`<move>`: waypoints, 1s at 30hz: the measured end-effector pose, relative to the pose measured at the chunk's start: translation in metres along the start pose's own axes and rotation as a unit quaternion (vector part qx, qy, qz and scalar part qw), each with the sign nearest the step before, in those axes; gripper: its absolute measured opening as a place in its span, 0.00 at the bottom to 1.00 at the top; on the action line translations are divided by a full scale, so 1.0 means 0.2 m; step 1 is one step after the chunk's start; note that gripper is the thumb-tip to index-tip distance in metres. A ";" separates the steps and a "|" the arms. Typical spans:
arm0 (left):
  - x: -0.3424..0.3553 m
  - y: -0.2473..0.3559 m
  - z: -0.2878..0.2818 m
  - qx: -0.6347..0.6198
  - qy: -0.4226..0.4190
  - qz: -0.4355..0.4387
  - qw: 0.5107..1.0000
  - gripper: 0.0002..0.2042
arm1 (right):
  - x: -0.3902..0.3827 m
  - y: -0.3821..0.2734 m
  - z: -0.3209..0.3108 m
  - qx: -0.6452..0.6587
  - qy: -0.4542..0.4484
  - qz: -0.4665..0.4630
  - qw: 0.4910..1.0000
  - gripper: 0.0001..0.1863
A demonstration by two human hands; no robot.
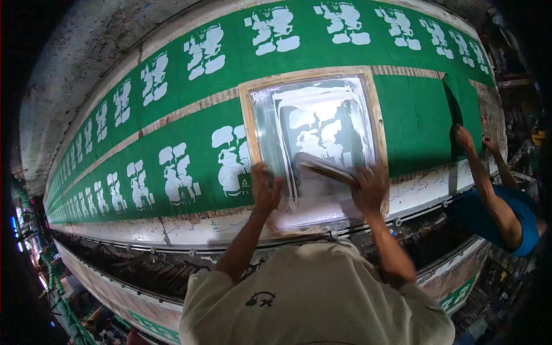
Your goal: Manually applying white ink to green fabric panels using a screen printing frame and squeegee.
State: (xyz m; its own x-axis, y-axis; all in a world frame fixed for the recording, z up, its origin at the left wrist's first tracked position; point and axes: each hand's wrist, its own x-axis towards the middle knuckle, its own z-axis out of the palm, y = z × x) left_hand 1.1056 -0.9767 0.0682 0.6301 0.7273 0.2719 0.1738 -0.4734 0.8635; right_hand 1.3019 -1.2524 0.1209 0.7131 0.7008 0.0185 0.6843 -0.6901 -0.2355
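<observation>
Holding hand: your right hand [371,187] is gripping the squeegee [326,168] by its right end, and the fingers are clamping around it.
Other hand: your left hand [266,187] is showing a gap between thumb and fingers, with nothing seen inside. It is hanging by the left bar of the wooden frame [376,129], but you cannot tell from this if it is touching the wood.
Squeegee place: it is lying slanted over the screen [263,118], inside the frame, with its far end pointing left.
Squeegee feel: it is looking stiff and light enough for one hand. Wet white paint [313,215] may be making it slippery.
Where to hold: the dry back is likely giving your fingers the best hold, near the middle, away from the wet edge.
Screen feel: it is looking thin and tight, so a sharp corner could be hurting it.
Frame feel: the wood is looking stiff, and the side bars are making good places to grab.
Green cloth: the green cloth [417,115] is looking soft and thin, and it is lying under the frame on the long table [144,229].
White pictures: white pictures [231,169] are filling the far row and the near row left of the frame.
Far right: another person's hand [462,138] is touching the cloth by a dark fold, and a blue sleeve [500,221] is showing.
</observation>
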 end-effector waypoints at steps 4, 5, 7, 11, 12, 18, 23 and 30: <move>0.64 -0.07 0.17 0.070 -0.138 0.109 0.982 0.15 | 1.02 -0.04 -0.01 0.015 -0.058 -0.205 0.977 0.11; 0.80 -0.10 0.23 0.130 -0.105 0.127 0.978 0.15 | 1.26 -0.04 0.03 0.030 -0.057 -0.203 0.977 0.11; 0.90 -0.13 0.30 0.130 -0.110 0.063 0.983 0.15 | 1.38 -0.04 0.14 0.019 -0.053 -0.151 0.987 0.13; 0.39 -0.05 0.28 0.189 -0.112 0.060 0.974 0.15 | 0.84 0.00 0.29 0.027 -0.012 -0.140 0.990 0.15; 0.16 -0.01 0.25 0.216 -0.134 0.055 0.966 0.15 | 0.59 0.01 0.28 0.020 0.009 -0.141 0.990 0.14; -0.83 0.26 0.10 0.203 -0.114 0.042 0.972 0.23 | -0.40 0.04 0.18 0.048 -0.121 -0.094 0.987 0.28; -0.70 0.17 -0.03 0.154 -0.213 0.051 0.963 0.21 | -0.34 0.09 0.12 0.039 -0.114 -0.180 0.976 0.21; -0.35 -0.23 -0.05 0.408 0.036 -0.045 0.911 0.17 | -0.47 0.14 0.07 0.056 -0.132 -0.199 0.969 0.18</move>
State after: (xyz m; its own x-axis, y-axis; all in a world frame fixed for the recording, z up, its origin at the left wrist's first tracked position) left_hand 1.0465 -1.0007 0.0141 0.5394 0.7983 0.2678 0.7458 -0.6006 0.2881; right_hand 1.2520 -1.3355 0.0993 0.3223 0.9394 -0.1169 0.8656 -0.3424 -0.3653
